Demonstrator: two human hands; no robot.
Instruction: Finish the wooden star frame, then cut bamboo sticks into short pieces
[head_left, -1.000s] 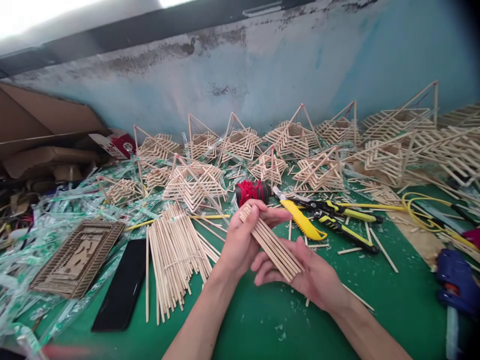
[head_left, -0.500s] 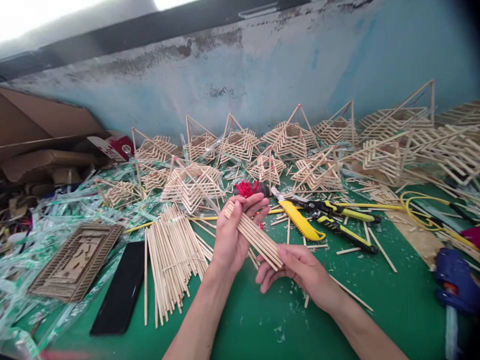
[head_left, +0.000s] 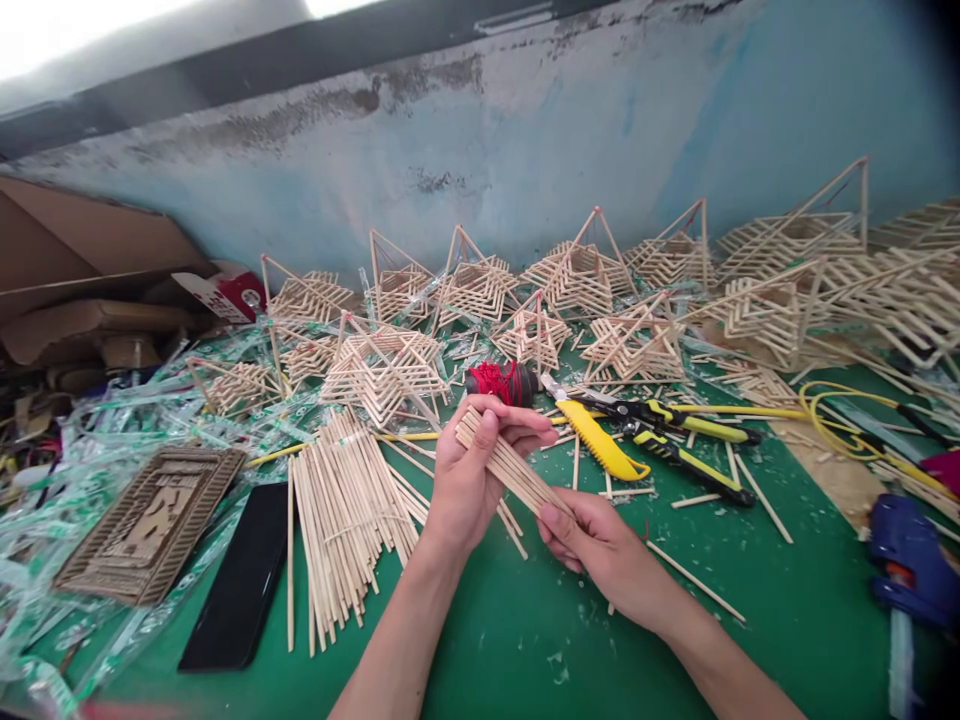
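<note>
A small bundle of thin wooden sticks [head_left: 514, 470] slants between my hands above the green table [head_left: 525, 660]. My left hand [head_left: 472, 480] grips its upper end, thumb on top and fingers behind. Around the lower end, my right hand [head_left: 592, 550] has its thumb and curled fingers closed. Just beyond my left fingers lies a spool of red string [head_left: 501, 383]. A fanned pile of sticks [head_left: 349, 530] rests to the left of my left forearm, with a black phone [head_left: 238, 580] beside it.
A yellow cutter [head_left: 604, 440] and yellow-black pliers [head_left: 690, 460] lie right of the spool. Several stick frames [head_left: 386, 370] line the wall side. A blue glue gun [head_left: 911, 560] sits far right. Woven panel [head_left: 150, 525] and plastic wrappers are left.
My right fingers have curled in around the lower end of the bundle. My left fingers have come down slightly, showing more of the red string spool.
</note>
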